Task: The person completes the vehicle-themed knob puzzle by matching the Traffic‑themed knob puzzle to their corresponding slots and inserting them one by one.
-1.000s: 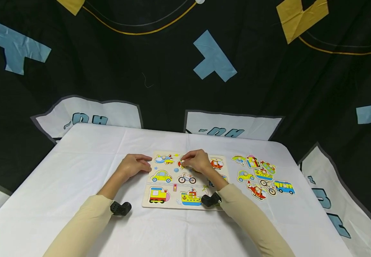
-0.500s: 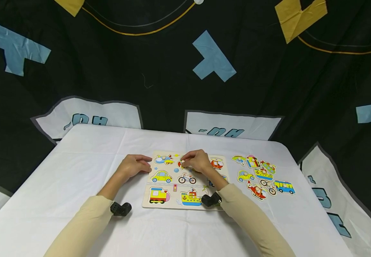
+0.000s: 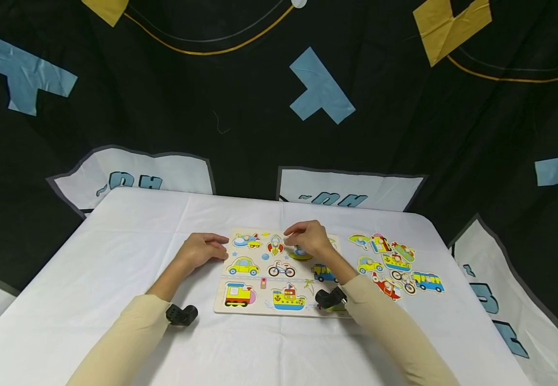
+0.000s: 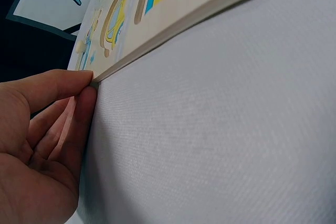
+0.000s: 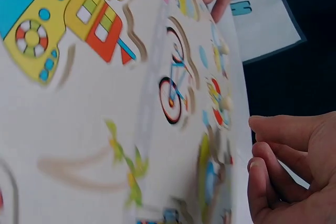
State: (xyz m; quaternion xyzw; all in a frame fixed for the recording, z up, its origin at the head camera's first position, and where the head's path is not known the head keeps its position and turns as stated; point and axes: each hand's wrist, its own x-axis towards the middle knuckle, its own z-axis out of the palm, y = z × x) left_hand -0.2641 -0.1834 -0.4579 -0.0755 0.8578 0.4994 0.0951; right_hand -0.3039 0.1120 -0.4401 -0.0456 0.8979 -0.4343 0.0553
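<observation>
A wooden peg puzzle board [image 3: 221, 300] with printed vehicles lies on the white cloth. In its far row sit an airplane piece [image 3: 247, 240] and a rocket piece [image 3: 275, 245], both with knobs. My left hand [image 3: 199, 251] touches the board's left edge with its fingertips; the left wrist view has the thumb and fingers right at the edge. Over the far part of the board, to the right of the rocket, is my right hand [image 3: 308, 238]. Its fingers are loosely bent with nothing between them in the right wrist view, and it hides part of the far row.
Right of the board lies a loose cluster of puzzle pieces, among them a yellow car [image 3: 369, 264], a ship [image 3: 396, 261], a bicycle [image 3: 403, 281], a red helicopter [image 3: 387, 286] and a blue bus [image 3: 427, 281]. Beyond the table hangs a black curtain [image 3: 240, 107].
My right hand has let go of the rocket piece and moved up and to the right, uncovering it in the board. The left hand has stayed at the board's edge.
</observation>
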